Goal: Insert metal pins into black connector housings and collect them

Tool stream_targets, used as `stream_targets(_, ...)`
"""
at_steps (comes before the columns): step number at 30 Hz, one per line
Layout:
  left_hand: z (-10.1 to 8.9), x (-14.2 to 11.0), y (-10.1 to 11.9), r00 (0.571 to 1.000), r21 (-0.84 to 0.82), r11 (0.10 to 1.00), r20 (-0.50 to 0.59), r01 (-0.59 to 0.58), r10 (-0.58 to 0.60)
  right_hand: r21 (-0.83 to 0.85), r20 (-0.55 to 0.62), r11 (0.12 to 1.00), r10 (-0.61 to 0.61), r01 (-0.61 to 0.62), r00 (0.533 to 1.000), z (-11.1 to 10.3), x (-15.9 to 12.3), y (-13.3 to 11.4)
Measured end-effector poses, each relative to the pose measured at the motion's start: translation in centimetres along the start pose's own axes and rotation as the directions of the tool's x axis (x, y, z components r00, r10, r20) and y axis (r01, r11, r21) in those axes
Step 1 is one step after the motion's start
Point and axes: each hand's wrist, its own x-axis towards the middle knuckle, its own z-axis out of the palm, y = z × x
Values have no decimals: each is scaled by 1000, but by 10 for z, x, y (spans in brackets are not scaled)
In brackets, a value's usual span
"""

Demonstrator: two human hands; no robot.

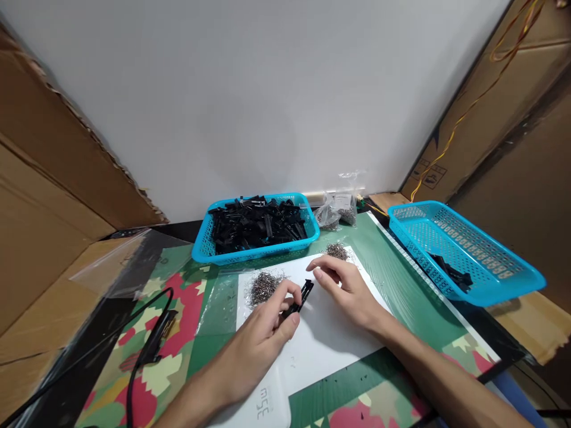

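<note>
My left hand (272,324) grips a slim black plastic part (306,291) between thumb and fingers, its far end pointing up and away. Just beyond that end is my right hand (343,288), thumb and index tips close together. Whatever they may pinch is too small to make out. Both hands are above a white sheet (330,345). A pile of tiny metal pieces (264,288), like fine springs or pins, lies by my left fingers. Behind my right hand is a second pile of metal pieces (336,251).
A blue basket (250,257) full of black parts stands at the back. Another blue basket (491,291) at the right holds a few. Clear bags (341,209) lie between them. A white device (263,404) with digits sits in front, a black cabled tool (156,339) at left.
</note>
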Motion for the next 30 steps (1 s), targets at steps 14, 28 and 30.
stream_targets(14,1,10,-23,958,-18,1000,-287,10,-15,204,-181,978,71,-33,981,-53,-2,-3)
stream_targets(28,3,15,-29,966,179,982,-235,-66,108,-552,-614,675,68,-489,786,-212,-104,22)
stream_targets(30,4,13,-27,971,203,978,-221,-43,88,-632,-511,638,83,-440,856,-215,-110,24)
